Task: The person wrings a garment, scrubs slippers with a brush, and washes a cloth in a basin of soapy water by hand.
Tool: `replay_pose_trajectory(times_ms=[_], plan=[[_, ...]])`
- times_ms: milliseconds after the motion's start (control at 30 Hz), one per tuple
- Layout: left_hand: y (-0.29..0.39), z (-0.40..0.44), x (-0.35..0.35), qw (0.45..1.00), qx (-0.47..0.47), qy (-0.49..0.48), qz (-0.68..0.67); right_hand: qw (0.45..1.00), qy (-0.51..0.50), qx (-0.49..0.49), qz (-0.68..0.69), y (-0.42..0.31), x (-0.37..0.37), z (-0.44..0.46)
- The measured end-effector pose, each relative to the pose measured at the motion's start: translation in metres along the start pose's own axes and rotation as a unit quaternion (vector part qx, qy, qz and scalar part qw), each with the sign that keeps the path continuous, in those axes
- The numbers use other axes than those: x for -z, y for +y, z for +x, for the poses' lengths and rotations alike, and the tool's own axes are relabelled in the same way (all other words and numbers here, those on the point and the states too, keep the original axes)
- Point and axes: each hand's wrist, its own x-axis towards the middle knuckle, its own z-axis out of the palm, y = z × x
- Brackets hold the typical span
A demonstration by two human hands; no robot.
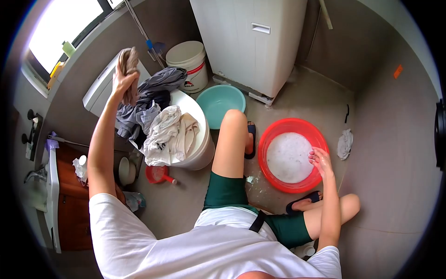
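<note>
1. Cloth (pixel 132 60), brownish and bunched, is grasped in the left hand (pixel 122 83), at 10 o'clock from the middle of the view.
2. Left arm (pixel 101 153) reaches out almost straight toward 12 o'clock, the elbow barely bent. The fingers wrap round the cloth; one end juts past them toward 12, the other trails toward 6.
3. Just beside that hand, at 9 to 10 o'clock, dark clothes (pixel 153 90) and pale clothes (pixel 169 135) lie heaped on the toilet (pixel 199 142). Whether the held cloth touches the heap, I cannot tell.
4. Right hand (pixel 320 161), at 3 to 4 o'clock, is released: its fingers curl loosely toward 10 o'clock, with nothing visible in them.
5. Right forearm (pixel 330 209) points toward 12, crossing in front of the bent right leg (pixel 349 209); the wrist tips toward 11.
6. Under that hand stands the red basin (pixel 267 173), at 3 o'clock, holding foamy water (pixel 289 158). The hand is over the basin's right edge; contact with the rim cannot be made out.
7. Beyond the basin, also at 3 o'clock, a grey rag (pixel 344 144) lies on the floor by the wall.
8. Toward 12 sits the teal basin (pixel 220 104), near the left knee (pixel 234 118).
</note>
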Motion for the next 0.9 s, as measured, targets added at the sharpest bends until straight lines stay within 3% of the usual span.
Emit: replay_pose_trajectory(times_ms=[33, 67, 100, 133, 167, 200, 267, 333, 367, 400, 467, 500, 600, 667, 733, 800, 833, 867, 900], plan=[[-0.017, -0.006, -0.001, 0.997, 0.055, -0.054, 0.001, 1.000, -0.002, -0.001, 0.016, 0.002, 0.004, 0.001], [-0.062, -0.004, -0.018, 0.984, 0.125, -0.061, 0.108, 1.000, 0.004, -0.004, 0.017, 0.003, 0.006, 0.001], [-0.087, -0.019, -0.028, 0.954, 0.118, -0.109, 0.253, 1.000, 0.010, -0.007, 0.017, 0.004, 0.008, 0.000], [-0.159, -0.012, -0.055, 0.896, 0.087, -0.215, 0.378, 1.000, 0.016, -0.010, 0.018, 0.005, 0.011, 0.000], [-0.190, -0.028, -0.062, 0.930, 0.108, -0.214, 0.277, 1.000, 0.020, -0.012, 0.014, 0.007, 0.014, 0.000], [-0.179, -0.048, -0.059, 0.948, 0.125, -0.170, 0.238, 1.000, 0.023, -0.014, 0.010, 0.010, 0.017, 0.000], [-0.187, -0.041, -0.055, 0.959, 0.099, -0.190, 0.185, 0.999, 0.029, -0.015, 0.001, 0.012, 0.020, 0.000], [-0.186, -0.030, -0.050, 0.941, 0.101, -0.227, 0.231, 0.999, 0.033, -0.014, -0.002, 0.014, 0.020, 0.001], [-0.147, -0.035, -0.043, 0.920, 0.129, -0.231, 0.290, 0.999, 0.033, -0.019, 0.000, 0.018, 0.021, 0.002], [-0.143, -0.032, -0.053, 0.936, 0.079, -0.154, 0.307, 0.999, 0.036, -0.022, 0.002, 0.023, 0.023, 0.005], [-0.121, -0.017, -0.077, 0.979, -0.022, -0.044, 0.198, 0.998, 0.050, -0.037, -0.007, 0.032, 0.029, 0.010], [-0.088, -0.014, -0.088, 0.986, -0.101, -0.034, 0.131, 0.997, 0.060, -0.048, -0.015, 0.037, 0.031, 0.012], [0.048, -0.027, -0.127, 0.954, -0.297, -0.034, -0.032, 0.992, 0.092, -0.082, -0.027, 0.052, 0.036, 0.022], [0.144, -0.062, -0.156, 0.924, -0.353, -0.073, -0.124, 0.990, 0.112, -0.085, -0.032, 0.060, 0.039, 0.030], [0.222, -0.112, -0.181, 0.886, -0.345, -0.199, -0.236, 0.984, 0.160, -0.071, -0.028, 0.063, 0.030, 0.032], [0.262, -0.160, -0.226, 0.824, -0.421, -0.293, -0.239, 0.962, 0.259, -0.067, -0.056, 0.084, 0.011, 0.032], [0.267, -0.185, -0.263, 0.789, -0.491, -0.288, -0.230, 0.946, 0.308, -0.067, -0.069, 0.099, 0.012, 0.034], [0.265, -0.220, -0.304, 0.800, -0.448, -0.344, -0.202, 0.912, 0.374, -0.030, -0.167, 0.165, 0.039, 0.063], [0.270, -0.257, -0.316, 0.815, -0.380, -0.409, -0.150, 0.878, 0.418, -0.046, -0.230, 0.186, 0.032, 0.053]])
